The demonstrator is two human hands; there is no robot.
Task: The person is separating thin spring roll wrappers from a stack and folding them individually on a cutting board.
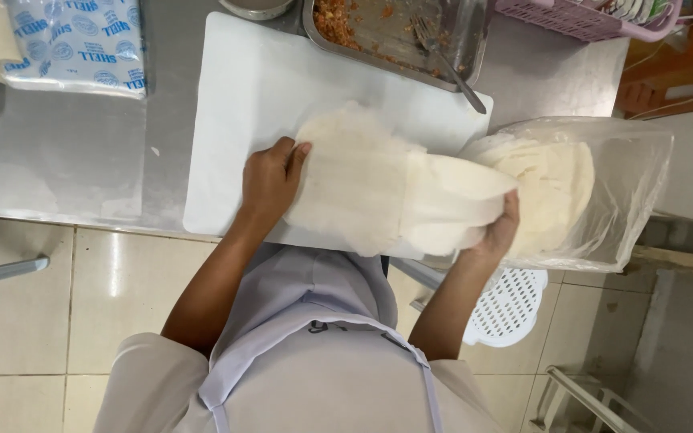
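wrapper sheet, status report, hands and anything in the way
Left hand flat on wrapper sheet. Right hand grips its folded end. Clear bag of wrappers alongside.

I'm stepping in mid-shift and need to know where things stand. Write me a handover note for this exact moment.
Left hand: pressing flat on the thin white wrapper sheet on the white cutting board.
Right hand: gripping the sheet's folded right end, beside the clear plastic bag holding the stack of wrappers.
Metal tray with reddish filling and a fork sits behind the board.
Done: one sheet is mostly out on the board.
Left: no filling is on the sheet yet.
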